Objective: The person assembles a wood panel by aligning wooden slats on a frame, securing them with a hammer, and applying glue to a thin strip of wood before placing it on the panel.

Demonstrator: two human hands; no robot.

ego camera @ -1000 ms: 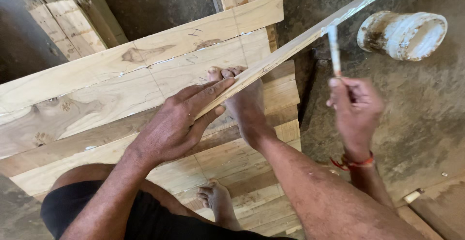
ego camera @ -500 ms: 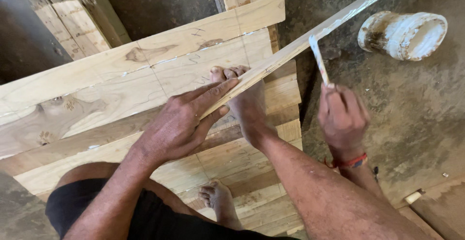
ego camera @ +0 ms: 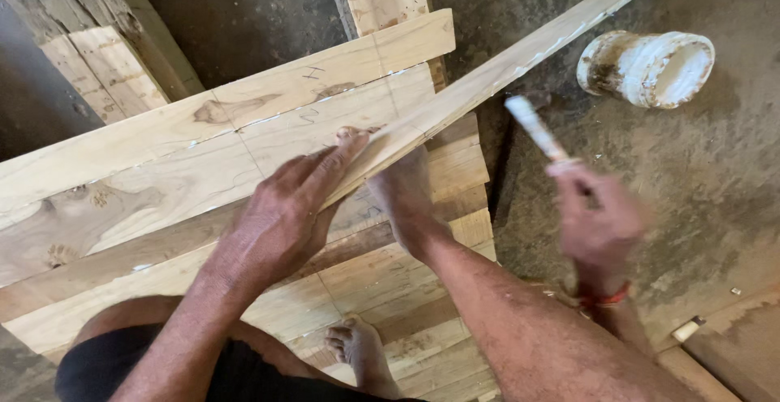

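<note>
Change: the right hand has dropped lower and nearer than half a second ago, and the thin white stick it grips now sits below the slat instead of against it; the left hand has stayed put.
Left hand: spread flat, palm down; fingers stretched toward the far right, pressing the near end of the long narrow pale wooden slat onto the boards.
Right hand: blurred with motion; curled into a fist round the lower end of the thin white stick, which points up and to the far left.
Slat: runs diagonally from under the left hand to the far right corner; a bare foot rests just beside its near end.
Boards: wide pale wooden planks lie stacked at left and centre.
Far right: a stained white round tub lies on its side on the grey dirt floor, well apart from the right hand.
Near centre: a second bare foot on the planks.
</note>
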